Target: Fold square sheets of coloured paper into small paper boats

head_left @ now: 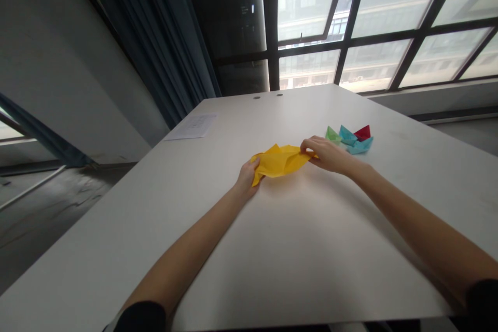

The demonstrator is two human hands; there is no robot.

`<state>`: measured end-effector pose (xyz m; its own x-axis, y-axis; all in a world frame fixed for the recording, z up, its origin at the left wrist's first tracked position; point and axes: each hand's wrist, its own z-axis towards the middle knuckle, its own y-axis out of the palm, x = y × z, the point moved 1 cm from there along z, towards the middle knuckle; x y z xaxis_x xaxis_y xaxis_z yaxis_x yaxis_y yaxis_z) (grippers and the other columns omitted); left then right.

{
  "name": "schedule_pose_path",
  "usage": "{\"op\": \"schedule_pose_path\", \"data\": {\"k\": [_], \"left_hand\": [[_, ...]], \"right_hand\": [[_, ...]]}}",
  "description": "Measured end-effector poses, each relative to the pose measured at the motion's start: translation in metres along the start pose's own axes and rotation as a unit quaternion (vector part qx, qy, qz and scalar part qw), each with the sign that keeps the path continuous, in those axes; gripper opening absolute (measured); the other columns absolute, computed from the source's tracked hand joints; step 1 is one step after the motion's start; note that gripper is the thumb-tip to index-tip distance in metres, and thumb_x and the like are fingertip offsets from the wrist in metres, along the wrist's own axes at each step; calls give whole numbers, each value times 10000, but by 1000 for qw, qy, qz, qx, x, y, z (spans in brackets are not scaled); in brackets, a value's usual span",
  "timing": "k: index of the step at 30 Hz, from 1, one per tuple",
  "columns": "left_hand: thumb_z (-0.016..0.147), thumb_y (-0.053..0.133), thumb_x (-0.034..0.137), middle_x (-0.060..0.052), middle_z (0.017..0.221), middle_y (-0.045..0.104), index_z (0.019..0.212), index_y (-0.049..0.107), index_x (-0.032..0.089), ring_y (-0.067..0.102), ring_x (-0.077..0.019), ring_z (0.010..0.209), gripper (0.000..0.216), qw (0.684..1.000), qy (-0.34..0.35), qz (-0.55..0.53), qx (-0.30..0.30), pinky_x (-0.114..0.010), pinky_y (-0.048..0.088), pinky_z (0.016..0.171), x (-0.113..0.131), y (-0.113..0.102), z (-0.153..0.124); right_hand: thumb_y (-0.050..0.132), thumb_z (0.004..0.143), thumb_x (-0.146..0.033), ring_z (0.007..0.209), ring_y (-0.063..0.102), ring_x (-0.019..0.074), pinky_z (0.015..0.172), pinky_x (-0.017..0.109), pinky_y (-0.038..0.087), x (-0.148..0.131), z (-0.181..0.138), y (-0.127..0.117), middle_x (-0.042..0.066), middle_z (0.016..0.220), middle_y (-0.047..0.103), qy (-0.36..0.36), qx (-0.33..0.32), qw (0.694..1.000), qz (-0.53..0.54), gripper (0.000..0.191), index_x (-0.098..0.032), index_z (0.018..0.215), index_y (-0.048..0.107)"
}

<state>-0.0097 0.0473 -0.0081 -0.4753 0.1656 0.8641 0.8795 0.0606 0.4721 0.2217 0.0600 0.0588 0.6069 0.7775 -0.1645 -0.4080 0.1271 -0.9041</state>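
Observation:
A partly folded sheet of yellow paper is stretched between my two hands, just above the white table. My left hand is closed on its left end, thumb on top. At the other end, my right hand pinches the narrow tip between thumb and fingers. Creases and a raised point show along the paper's upper edge. The undersides of my fingers are partly hidden by the paper.
Beyond my right hand sit folded paper boats: a green boat, a red boat and blue boats. A printed sheet lies near the left edge of the white table. Windows and a dark blue curtain stand behind.

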Motion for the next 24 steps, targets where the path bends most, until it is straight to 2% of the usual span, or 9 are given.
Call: {"op": "schedule_pose_path", "data": {"k": [4, 6, 9, 11, 13, 15, 17, 20, 24], "left_hand": [[708, 549, 114, -91, 961, 593, 1149, 437, 156, 608, -142, 738, 457, 989, 2, 149, 22, -306, 496, 715, 4, -4, 3], [675, 603, 159, -101, 1004, 565, 1166, 440, 173, 600, -156, 760, 518, 953, 29, 298, 44, -327, 488, 722, 9, -7, 4], [637, 655, 329, -102, 1070, 523, 952, 611, 176, 541, -207, 942, 354, 829, 129, 544, 28, -356, 420, 853, 15, -10, 5], [635, 641, 408, -88, 1033, 548, 854, 654, 186, 500, -227, 1005, 312, 741, 184, 645, -1, -363, 359, 916, 17, -11, 5], [675, 594, 432, -67, 929, 597, 839, 658, 191, 528, -211, 936, 298, 696, 203, 688, -34, -334, 377, 872, 17, -11, 4], [722, 539, 420, -48, 829, 624, 808, 652, 189, 556, -183, 810, 271, 677, 196, 707, -60, -285, 411, 747, 16, -11, 1], [753, 499, 396, -43, 779, 632, 767, 636, 184, 556, -166, 724, 253, 668, 186, 719, -52, -253, 396, 639, 15, -12, -1], [783, 457, 382, -43, 756, 629, 767, 606, 180, 543, -155, 681, 251, 663, 186, 725, -1, -239, 358, 577, 16, -13, -1], [818, 407, 380, -36, 766, 622, 838, 569, 192, 540, -147, 667, 249, 675, 169, 714, 77, -238, 349, 572, 24, -18, 5]], "right_hand": [[456, 715, -75, 881, 541, 201, 770, 321, 427, -4, -1, 6, 65, 922, 576, 15, -69, 996, 47, 444, -216, 1134, 494], [418, 715, -42, 907, 539, 201, 785, 319, 422, -5, -1, 12, 70, 950, 560, 15, -101, 993, 55, 484, -232, 1152, 506], [382, 701, 3, 913, 539, 196, 789, 313, 419, -8, 2, 22, 77, 969, 543, 11, -126, 990, 67, 497, -230, 1106, 552], [378, 691, 17, 931, 532, 194, 802, 314, 412, -10, 4, 27, 76, 997, 539, 3, -133, 988, 82, 494, -230, 1074, 568], [393, 697, 5, 966, 519, 195, 836, 324, 395, -13, 4, 30, 73, 1051, 535, -5, -144, 984, 102, 464, -229, 1056, 572], [454, 710, -57, 999, 508, 202, 867, 334, 380, -17, 3, 33, 68, 1095, 533, -3, -174, 976, 132, 411, -229, 1068, 559], [559, 700, -177, 1012, 503, 217, 884, 343, 372, -21, 1, 34, 65, 1119, 536, 11, -218, 961, 167, 422, -226, 1118, 527], [646, 651, -370, 1046, 482, 244, 909, 363, 354, -27, -1, 35, 70, 1148, 527, 30, -266, 943, 198, 559, -229, 1172, 500], [560, 728, -450, 1022, 491, 239, 902, 362, 356, -32, 1, 34, 77, 1104, 530, 27, -293, 936, 191, 405, -232, 1069, 588]]}}
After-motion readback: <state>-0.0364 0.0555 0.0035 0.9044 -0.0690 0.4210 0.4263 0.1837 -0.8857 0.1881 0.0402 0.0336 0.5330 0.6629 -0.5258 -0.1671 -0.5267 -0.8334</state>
